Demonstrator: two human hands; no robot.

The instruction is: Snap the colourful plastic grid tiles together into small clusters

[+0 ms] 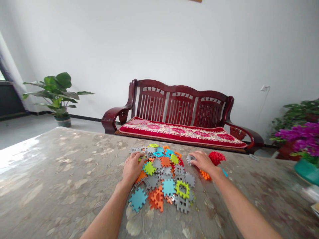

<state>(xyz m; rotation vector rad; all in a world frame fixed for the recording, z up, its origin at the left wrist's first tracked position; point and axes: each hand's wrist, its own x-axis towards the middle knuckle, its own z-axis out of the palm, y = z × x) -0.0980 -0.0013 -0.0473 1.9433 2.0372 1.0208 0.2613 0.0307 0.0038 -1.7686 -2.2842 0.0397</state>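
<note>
A loose pile of toothed plastic building tiles (pixel 168 187) in blue, orange, green and grey lies on the table. My left hand (pixel 133 167) rests on the pile's left edge, its fingers curved over some tiles; whether it grips one is hidden. To the right of the pile, my right hand (pixel 203 160) has its thumb and fingers closed on a grey tile (pixel 189 160). Just beyond that wrist sit red tiles (pixel 216 157) in a stack, with orange tiles (pixel 205 175) nearer to me and a bit of blue partly hidden by the forearm.
The patterned table cover (pixel 62 186) stretches to both sides. A wooden bench (pixel 179 103) with a red cloth stands behind the table. At the right edge are purple flowers (pixel 301 136) and a teal pot (pixel 307 172). A potted plant (pixel 59 93) stands at far left.
</note>
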